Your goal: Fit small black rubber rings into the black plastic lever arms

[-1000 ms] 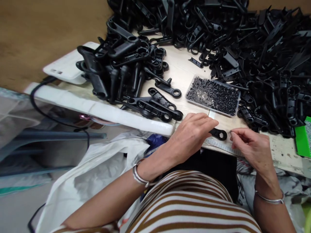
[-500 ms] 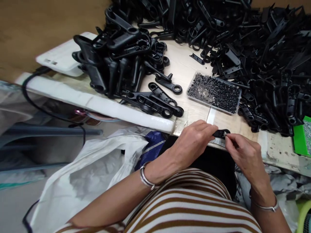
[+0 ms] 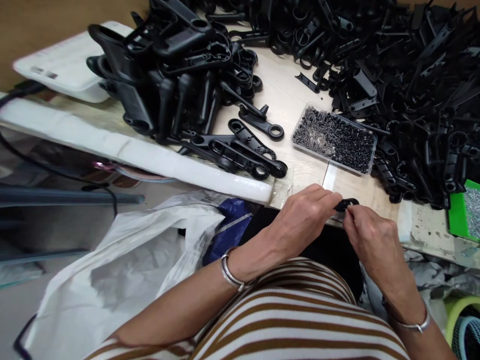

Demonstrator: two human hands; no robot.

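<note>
Black plastic arm (image 3: 342,205), clamped in the left hand (image 3: 303,216), presents its rounded end (image 3: 351,201) to the right hand (image 3: 372,234), pinched together there with contents hidden, and could twist or drop should the left grip loosen.

Black part (image 3: 341,205), one, its near length hidden under the left hand (image 3: 305,215) and its ring end partly covered by the right hand (image 3: 375,232), with anything between those fingertips too small to tell. Clear box (image 3: 330,161), its small pieces (image 3: 337,139) too fine to tell singly. Cut off: black pile (image 3: 416,105), top and right edges; green tray (image 3: 455,215), right edge; lime basket (image 3: 452,318), right and bottom edges.
</note>
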